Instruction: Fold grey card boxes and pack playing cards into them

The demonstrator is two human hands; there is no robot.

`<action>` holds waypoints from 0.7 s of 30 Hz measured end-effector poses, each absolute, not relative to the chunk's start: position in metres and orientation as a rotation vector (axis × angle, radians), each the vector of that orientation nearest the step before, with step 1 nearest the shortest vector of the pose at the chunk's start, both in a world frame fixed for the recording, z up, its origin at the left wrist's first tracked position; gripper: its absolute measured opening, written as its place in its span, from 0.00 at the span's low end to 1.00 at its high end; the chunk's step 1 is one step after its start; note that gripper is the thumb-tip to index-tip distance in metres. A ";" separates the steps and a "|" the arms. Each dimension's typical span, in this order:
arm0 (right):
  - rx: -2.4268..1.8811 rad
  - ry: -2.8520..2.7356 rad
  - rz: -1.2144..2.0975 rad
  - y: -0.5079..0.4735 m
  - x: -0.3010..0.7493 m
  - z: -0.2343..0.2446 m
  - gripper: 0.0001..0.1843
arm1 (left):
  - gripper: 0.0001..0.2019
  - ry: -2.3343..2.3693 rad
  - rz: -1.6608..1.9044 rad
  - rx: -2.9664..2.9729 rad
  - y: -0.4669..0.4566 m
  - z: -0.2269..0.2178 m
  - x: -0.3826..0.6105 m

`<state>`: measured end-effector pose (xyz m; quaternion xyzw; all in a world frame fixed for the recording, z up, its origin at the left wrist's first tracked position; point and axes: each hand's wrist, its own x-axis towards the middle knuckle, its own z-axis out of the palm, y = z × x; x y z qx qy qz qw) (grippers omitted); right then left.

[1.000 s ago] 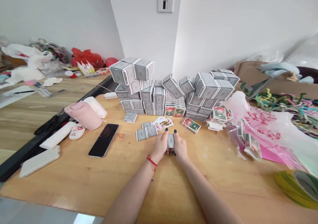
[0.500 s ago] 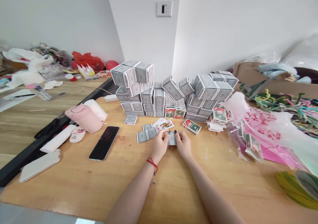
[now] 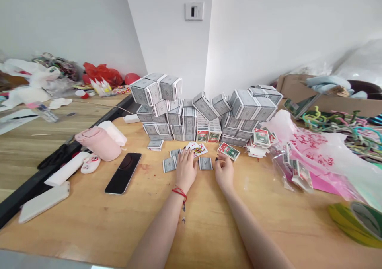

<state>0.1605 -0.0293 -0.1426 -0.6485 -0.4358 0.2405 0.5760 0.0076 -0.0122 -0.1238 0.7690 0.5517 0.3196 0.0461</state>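
Observation:
My left hand (image 3: 185, 168) lies flat, fingers stretched forward over grey-backed card packs (image 3: 169, 164) and touching face-up playing cards (image 3: 197, 148). A small grey-backed deck (image 3: 205, 163) lies on the wooden table (image 3: 209, 229) between my hands, touched by neither. My right hand (image 3: 224, 171) rests just right of it with fingers curled loosely, close to a red-and-green card box (image 3: 228, 151). Nothing shows in its fingers. Behind stands a wall of stacked grey card boxes (image 3: 191, 114).
A black phone (image 3: 123, 172), a pink pouch (image 3: 98, 142) and white items (image 3: 44, 200) lie at the left. Pink plastic bags with card packs (image 3: 301, 161) spread at the right, with a cardboard box (image 3: 325, 98) behind and a green-yellow object (image 3: 358, 225) at the right edge.
Both hands held the small grey deck upright between them; it now lies flat on the table. The left hand moved forward onto the cards; the right drew aside.

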 end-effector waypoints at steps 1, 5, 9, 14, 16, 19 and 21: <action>-1.520 -1.024 0.575 -0.029 0.160 -0.143 0.17 | 0.22 1.723 0.929 2.365 -0.010 -0.126 0.007; -1.520 -1.061 0.614 -0.032 0.157 -0.142 0.15 | 0.20 1.750 0.815 2.420 -0.002 -0.129 0.007; -1.507 -1.103 0.642 -0.034 0.153 -0.139 0.14 | 0.14 1.701 0.796 2.469 -0.001 -0.124 0.005; -1.495 -1.096 0.668 -0.033 0.150 -0.139 0.14 | 0.11 1.642 0.874 2.467 -0.001 -0.121 0.003; -1.473 -1.088 0.672 -0.033 0.149 -0.138 0.14 | 0.12 1.673 0.967 2.396 -0.002 -0.121 0.003; -1.404 -1.027 0.707 -0.033 0.148 -0.135 0.19 | 0.12 1.631 1.150 2.301 -0.005 -0.120 0.004; -1.343 -0.968 0.734 -0.032 0.149 -0.133 0.26 | 0.11 1.490 1.208 2.327 -0.008 -0.120 0.007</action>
